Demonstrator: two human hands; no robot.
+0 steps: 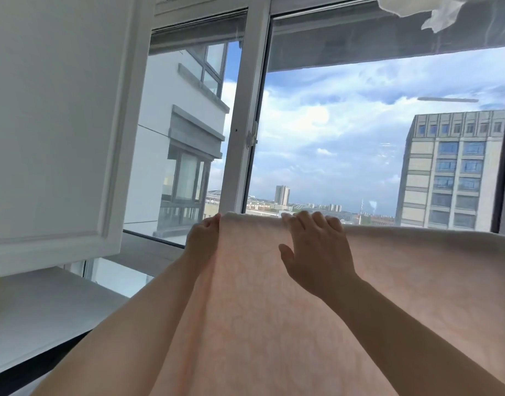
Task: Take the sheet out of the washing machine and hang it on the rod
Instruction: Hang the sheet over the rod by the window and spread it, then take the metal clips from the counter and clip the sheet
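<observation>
Nearest to us, our two bare forearms reach up and forward, and between and under them hangs the pale peach patterned fabric sheet (274,310), which fills the lower middle and right of the view. Its top edge runs in a line from just right of our left hand across to the right border, folded over something we cannot see; the rod itself is hidden under the cloth.

Our left hand (203,237) is at the sheet's left edge near the top. Its fingers curl round that edge, so this grip has hold of the sheet; most of the hand sits behind the fabric's fold.

Our right hand (317,252) lies flat on the sheet just below the top edge, fingers straight and slightly spread, their tips bent over the fold, thumb out to the left. This grip is loose and wide; it presses the cloth rather than pinching it.

Behind the sheet stands a large white-framed window (247,110) with a white handle (252,137) on its middle post. Through the glass we see cloudy blue sky, a white building close at the left and a beige tower block (451,170) at the right. At the left, a white panelled cabinet door (54,118) hangs above a white surface (45,312). Some white cloth (417,10) hangs at the top right.
</observation>
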